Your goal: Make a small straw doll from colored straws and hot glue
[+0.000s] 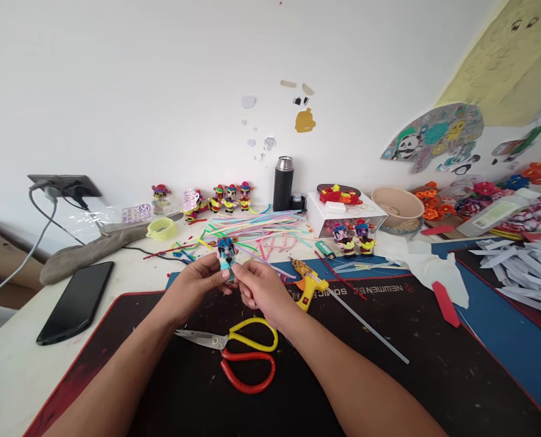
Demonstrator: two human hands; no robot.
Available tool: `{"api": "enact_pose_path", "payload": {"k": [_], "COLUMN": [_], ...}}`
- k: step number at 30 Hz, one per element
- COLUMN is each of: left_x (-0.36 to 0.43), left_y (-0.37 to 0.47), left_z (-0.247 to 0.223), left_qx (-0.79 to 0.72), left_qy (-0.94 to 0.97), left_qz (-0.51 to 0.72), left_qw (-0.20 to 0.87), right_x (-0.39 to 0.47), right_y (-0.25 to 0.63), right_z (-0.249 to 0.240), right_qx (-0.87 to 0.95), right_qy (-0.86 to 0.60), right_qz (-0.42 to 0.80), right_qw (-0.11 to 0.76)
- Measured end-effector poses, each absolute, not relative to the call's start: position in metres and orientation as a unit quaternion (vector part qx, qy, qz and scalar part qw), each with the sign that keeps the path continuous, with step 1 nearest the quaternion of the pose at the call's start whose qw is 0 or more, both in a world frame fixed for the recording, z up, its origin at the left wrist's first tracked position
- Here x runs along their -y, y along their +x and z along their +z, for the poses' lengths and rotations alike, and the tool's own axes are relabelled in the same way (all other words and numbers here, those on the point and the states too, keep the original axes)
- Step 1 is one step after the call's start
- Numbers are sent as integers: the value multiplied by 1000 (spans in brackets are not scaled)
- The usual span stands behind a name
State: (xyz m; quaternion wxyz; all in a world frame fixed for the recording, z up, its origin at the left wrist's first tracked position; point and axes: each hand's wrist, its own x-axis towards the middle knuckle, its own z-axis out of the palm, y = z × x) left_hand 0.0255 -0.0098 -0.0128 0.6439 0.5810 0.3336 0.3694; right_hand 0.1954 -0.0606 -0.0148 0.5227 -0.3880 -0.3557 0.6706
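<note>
Between both hands, above the black mat, is a small figurine (226, 252) with a blue and black head and a pale turquoise body. My left hand (201, 282) grips it from the left, thumb across the lower front. My right hand (258, 288) pinches its lower right side between thumb and fingers. Scissors (251, 358) with one yellow and one red handle lie just below the hands. A yellow glue gun (309, 288) rests to the right of my right hand, a glue stick (370, 328) trailing from its back end.
Colourful pipe cleaners (256, 227) are strewn behind the hands. Finished-looking figurines (231, 199) stand along the wall, others (354, 238) by a white box (347, 212). A black phone (75, 303) lies left, a thermos (283, 185) stands at the back, and paper strips (520, 273) pile up right.
</note>
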Motion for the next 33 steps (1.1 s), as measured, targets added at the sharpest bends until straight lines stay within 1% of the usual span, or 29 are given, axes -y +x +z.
{"api": "enact_pose_path", "payload": {"k": [12, 22, 33], "left_x": [12, 14, 13], "left_y": [26, 25, 24], "left_z": [-6, -7, -9], "left_qx": [-337, -329, -355], "left_qy": [569, 529, 510], "left_qz": [374, 352, 364], "left_qw": [650, 698, 693], "right_x": [60, 59, 59], "right_y": [197, 199, 198], "right_z": [-14, -14, -13], "right_qx": [355, 355, 355], "right_qy": [-402, -408, -403], "right_qz": [667, 658, 666], "right_qw": [517, 525, 518]}}
